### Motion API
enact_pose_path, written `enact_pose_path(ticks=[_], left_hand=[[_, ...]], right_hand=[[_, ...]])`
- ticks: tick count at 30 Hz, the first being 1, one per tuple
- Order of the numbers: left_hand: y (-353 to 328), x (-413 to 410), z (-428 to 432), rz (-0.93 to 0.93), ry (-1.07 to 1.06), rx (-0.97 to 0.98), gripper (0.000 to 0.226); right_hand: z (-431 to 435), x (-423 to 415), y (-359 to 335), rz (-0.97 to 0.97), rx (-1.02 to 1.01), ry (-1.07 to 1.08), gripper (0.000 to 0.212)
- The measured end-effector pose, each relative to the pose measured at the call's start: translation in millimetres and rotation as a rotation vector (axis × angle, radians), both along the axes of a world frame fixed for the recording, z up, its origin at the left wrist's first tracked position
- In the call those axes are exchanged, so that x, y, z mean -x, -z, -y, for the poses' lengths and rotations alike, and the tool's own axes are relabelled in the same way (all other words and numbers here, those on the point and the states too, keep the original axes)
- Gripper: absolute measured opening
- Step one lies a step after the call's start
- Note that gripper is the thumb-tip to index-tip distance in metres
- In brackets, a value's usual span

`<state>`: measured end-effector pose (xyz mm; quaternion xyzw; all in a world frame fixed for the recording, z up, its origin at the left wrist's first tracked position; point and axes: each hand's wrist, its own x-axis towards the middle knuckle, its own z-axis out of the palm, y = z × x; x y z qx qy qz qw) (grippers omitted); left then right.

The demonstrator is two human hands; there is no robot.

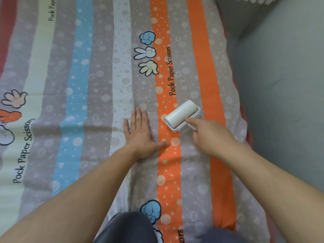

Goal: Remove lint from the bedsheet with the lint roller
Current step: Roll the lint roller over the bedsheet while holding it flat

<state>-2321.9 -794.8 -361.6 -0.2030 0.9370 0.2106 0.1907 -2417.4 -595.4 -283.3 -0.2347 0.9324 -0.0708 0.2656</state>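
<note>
The striped bedsheet [98, 88] covers the bed, with grey, orange, blue and white bands and cartoon hand prints. A white lint roller [180, 113] lies on it, across an orange stripe and the grey band beside it. My right hand [210, 135] grips the roller's handle, with the index finger stretched along the frame toward the drum. My left hand [140, 132] presses flat on the sheet just left of the roller, fingers straight and thumb spread toward the orange stripe.
The bed's right edge [245, 120] runs down beside a grey floor [280, 85]. My knees in dark trousers [128, 228] rest on the sheet at the bottom. The sheet stretches wide to the left and far ahead.
</note>
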Motion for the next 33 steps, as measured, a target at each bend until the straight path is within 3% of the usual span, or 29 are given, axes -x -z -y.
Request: enact_pose_path(ticks=[9, 13, 20, 23, 29, 33], left_hand=[[-6, -8, -11, -0.020, 0.001, 0.174, 0.133], [-14, -18, -35, -0.013, -0.123, 0.280, 0.117], [-28, -20, -56, 0.085, -0.276, 0.237, 0.113], [-25, -22, -47, 0.092, -0.240, 0.223, 0.108], [-19, -34, 4, 0.007, -0.059, 0.231, 0.072], [-9, -43, 47, 0.013, -0.062, 0.200, 0.075]], right_hand=[[-78, -40, -17, 0.018, -0.067, -0.007, 0.054], [-103, -50, -26, 0.048, -0.106, 0.004, 0.056], [-142, -30, -58, 0.225, -0.176, -0.061, 0.054], [-151, -13, -81, 0.282, -0.049, -0.008, 0.040], [-52, -13, -85, 0.058, 0.110, 0.049, 0.045], [58, -17, -21, -0.003, 0.172, 0.047, 0.052]])
